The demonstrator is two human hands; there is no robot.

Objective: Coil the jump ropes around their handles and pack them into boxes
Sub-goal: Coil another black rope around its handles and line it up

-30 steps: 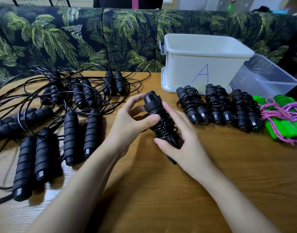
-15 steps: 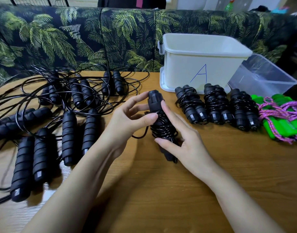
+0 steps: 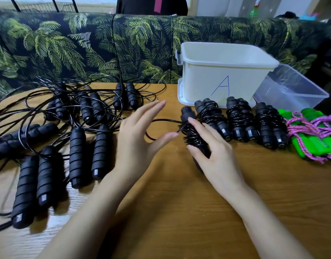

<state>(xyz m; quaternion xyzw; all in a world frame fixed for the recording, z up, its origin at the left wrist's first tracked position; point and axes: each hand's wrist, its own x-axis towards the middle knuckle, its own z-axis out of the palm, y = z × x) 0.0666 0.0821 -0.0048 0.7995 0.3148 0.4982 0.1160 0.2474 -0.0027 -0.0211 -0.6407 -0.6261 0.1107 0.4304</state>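
place: you're in a home living room | proof: palm-print sofa point(image 3: 86, 43) beyond your fingers point(image 3: 151, 111) | wood-grain worktop point(image 3: 179, 202) beneath them | spray bottle point(image 3: 254, 11) farther beyond, behind the sofa

Left hand point(image 3: 136, 139) and right hand point(image 3: 215, 157), both bare. Fingers point(image 3: 151, 112) are long and slender, with smooth knuckles; the left thumbnail point(image 3: 173, 135) is short and rounded. The left forearm point(image 3: 90, 212) and right forearm point(image 3: 264, 217) are bare along their whole visible length, from wrist to the lower edge of the view. Wrists are narrow, widening evenly into the forearms. The left hand's outline is slightly blurred.
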